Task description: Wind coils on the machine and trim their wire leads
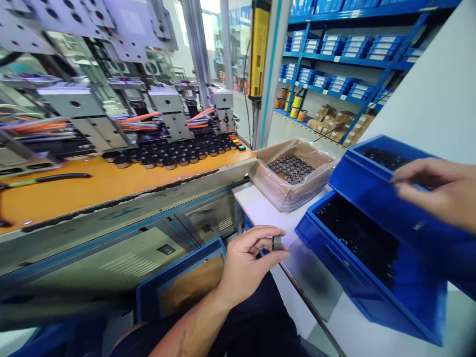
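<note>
My left hand [243, 260] is closed in a pinch. Between its thumb and index finger sits a small dark cylindrical part [277, 242] with a grey side, above the edge of the white table. Over at the right, my right hand [437, 191] hovers by the rim of the upper blue bin [366, 173], blurred by motion. Its fingertips are pressed together, and whatever may be between them is too small to name. Dark small parts [386, 157] lie inside that bin. The lower blue bin [327, 258] holds more black pieces [357, 238].
A plastic-lined cardboard box [286, 193] of small metallic parts stands on the white table [256, 201]. Many round black parts [169, 161] cover the back of the orange bench [74, 191] below machine fixtures [167, 106]. A blue crate [139, 297] is low beside my left forearm.
</note>
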Demonstrator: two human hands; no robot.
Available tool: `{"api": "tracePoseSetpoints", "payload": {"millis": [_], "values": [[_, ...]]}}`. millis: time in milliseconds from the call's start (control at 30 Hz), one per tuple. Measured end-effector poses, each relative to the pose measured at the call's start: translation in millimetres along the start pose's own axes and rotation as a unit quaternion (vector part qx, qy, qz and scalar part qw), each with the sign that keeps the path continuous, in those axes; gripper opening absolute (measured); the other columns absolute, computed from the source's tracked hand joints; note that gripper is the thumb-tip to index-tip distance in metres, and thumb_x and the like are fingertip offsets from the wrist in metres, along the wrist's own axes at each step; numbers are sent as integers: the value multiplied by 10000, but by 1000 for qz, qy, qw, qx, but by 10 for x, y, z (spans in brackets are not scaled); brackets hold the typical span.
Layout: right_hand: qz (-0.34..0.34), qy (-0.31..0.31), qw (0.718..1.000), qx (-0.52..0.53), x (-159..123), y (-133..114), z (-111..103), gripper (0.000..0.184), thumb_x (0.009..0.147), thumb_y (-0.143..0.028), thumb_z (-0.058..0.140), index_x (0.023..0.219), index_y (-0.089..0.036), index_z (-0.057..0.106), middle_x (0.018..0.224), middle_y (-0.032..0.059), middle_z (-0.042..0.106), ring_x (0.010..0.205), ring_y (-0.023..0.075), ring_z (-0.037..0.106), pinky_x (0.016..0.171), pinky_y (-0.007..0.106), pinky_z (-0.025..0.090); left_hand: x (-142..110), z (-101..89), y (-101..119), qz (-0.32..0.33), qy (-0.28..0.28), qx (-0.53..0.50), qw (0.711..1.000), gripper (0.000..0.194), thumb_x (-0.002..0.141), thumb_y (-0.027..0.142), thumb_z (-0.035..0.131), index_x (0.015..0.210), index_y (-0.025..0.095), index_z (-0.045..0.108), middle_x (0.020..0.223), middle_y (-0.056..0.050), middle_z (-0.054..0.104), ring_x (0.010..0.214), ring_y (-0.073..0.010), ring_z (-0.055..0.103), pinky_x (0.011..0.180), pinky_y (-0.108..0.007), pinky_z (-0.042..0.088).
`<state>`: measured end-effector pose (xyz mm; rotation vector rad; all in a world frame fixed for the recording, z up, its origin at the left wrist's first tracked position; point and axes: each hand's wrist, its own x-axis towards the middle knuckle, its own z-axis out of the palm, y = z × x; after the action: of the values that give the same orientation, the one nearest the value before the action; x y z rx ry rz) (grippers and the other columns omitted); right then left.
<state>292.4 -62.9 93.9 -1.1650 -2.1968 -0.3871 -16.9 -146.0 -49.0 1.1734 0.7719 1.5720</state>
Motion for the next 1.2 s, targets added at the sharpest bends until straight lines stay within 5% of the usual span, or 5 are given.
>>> {"api": "tracePoseSetpoints", "payload": {"millis": [100,300,967,1100,1200], "values": [[-106,-66,978,169,-118,-516,216,42,858,-138,623,838,-168,644,803,36,696,707,98,657,664,229,525,-8,52,14,-11,-4,14,1000,336,665,99,840,968,219,759,934,-37,785,738,-161,762,723,-207,610],[-149,-58,924,346,-374,-1195,804,159,825,-47,548,916,-150,627,849,62,631,737,103,610,644,199,528,-47,151,46,-30,-39,53,997,391,625,38,842,955,235,771,847,13,806,724,-138,765,723,-153,608],[-226,38,929,290,-453,-1110,979,219,858,-105,637,1073,-88,600,942,128,640,858,182,619,718,337,570,-48,275,20,-47,0,-19,999,345,603,14,826,904,173,771,788,-34,801,687,-170,765,664,-186,623],[-275,61,932,228,-419,-1087,797,238,850,-96,610,1088,-82,602,943,133,661,881,193,643,752,341,588,-50,259,26,-55,-11,-15,998,353,584,49,861,899,185,775,791,-35,801,698,-181,768,673,-202,630],[-219,118,958,145,-443,-961,529,267,837,-143,640,1102,-137,603,948,110,668,889,192,649,763,339,586,-64,177,25,-62,6,-2,998,319,623,114,864,919,183,771,869,-61,804,764,-214,775,743,-270,644]]}}
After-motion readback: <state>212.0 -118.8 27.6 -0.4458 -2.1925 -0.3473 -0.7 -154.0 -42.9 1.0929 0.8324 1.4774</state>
